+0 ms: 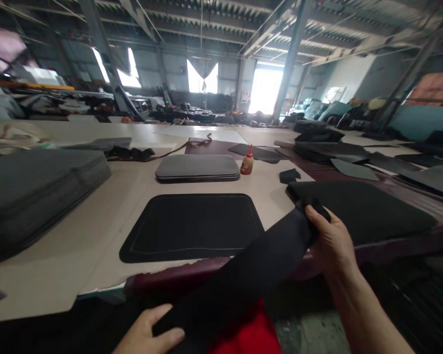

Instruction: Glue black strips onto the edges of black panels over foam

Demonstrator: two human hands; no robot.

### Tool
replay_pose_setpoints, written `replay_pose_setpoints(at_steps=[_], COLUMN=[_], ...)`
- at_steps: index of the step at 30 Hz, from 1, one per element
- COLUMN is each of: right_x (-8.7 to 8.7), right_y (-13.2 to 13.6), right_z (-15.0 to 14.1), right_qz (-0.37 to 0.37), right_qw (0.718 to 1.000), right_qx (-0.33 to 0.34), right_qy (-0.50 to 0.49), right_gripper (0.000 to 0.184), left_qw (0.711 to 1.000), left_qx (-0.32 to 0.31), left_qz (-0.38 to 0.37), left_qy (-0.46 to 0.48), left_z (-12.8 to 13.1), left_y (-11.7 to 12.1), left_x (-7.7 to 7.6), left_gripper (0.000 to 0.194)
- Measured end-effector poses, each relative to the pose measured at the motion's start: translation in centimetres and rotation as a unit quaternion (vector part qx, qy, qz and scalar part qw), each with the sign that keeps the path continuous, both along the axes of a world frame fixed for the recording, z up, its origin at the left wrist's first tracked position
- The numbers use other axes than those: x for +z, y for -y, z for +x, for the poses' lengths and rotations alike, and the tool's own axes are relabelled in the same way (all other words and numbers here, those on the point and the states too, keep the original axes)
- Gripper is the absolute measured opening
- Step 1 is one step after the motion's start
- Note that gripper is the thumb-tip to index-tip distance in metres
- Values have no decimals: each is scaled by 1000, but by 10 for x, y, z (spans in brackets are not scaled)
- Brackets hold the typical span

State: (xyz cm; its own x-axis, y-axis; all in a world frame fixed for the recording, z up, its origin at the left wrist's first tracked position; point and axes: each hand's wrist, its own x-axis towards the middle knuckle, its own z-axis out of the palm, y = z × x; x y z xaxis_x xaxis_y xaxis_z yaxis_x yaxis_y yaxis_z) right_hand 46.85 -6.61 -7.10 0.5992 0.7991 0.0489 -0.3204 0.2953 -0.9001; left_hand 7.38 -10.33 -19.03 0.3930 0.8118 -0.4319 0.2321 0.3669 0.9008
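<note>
A long strip of black fabric [239, 265] stretches slantwise in front of me, over the table's near edge. My right hand [330, 236] is closed on its bunched upper end, thumb on top. My left hand [151, 329] grips the lower end at the bottom of the view, thumb and fingers on either side of the edge. Beyond the strip lies a black rounded panel [192, 223] with a pale line running inside its border. The strip overlaps that panel's near right corner in view.
Behind the panel sits a stack of grey rounded pieces [197, 168] beside a glue bottle with a red nozzle [247, 162]. A tall pile of dark sheets [33, 191] stands left. Another dark stack [365, 209] lies right, near a small black scrap [290, 176].
</note>
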Motion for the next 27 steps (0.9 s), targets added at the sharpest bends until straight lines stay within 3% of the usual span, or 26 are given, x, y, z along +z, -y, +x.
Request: replay_pose_setpoints(at_steps=[5, 9, 11, 17, 21, 24, 27], right_x=[-27, -41, -44, -52, -58, -58, -58], right_y=[-20, -38, -47, -58, -52, -47, -46], right_z=[14, 8, 4, -7, -9, -11, -14], right_qz=[-93, -112, -118, -166, -199, -217, -230], right_qw=[992, 975, 962, 933, 894, 859, 842], right_qx=[78, 162, 193, 163, 151, 150, 143], right_qy=[35, 103, 151, 275, 371, 438, 466], right_gripper=[43, 39, 39, 42, 42, 43, 44], left_qw=[983, 945, 926, 903, 899, 879, 866], left_qx=[175, 310, 350, 403, 400, 387, 354], left_qz=[-25, 49, 98, 146, 169, 215, 250], left_qy=[54, 95, 104, 33, -63, -175, -250], left_z=[-44, -60, -64, -61, -55, -54, -57], left_y=[-14, -43, -60, -98, -104, -103, -102], left_x=[34, 67, 78, 90, 95, 96, 94], left_gripper=[56, 59, 60, 50, 38, 31, 27])
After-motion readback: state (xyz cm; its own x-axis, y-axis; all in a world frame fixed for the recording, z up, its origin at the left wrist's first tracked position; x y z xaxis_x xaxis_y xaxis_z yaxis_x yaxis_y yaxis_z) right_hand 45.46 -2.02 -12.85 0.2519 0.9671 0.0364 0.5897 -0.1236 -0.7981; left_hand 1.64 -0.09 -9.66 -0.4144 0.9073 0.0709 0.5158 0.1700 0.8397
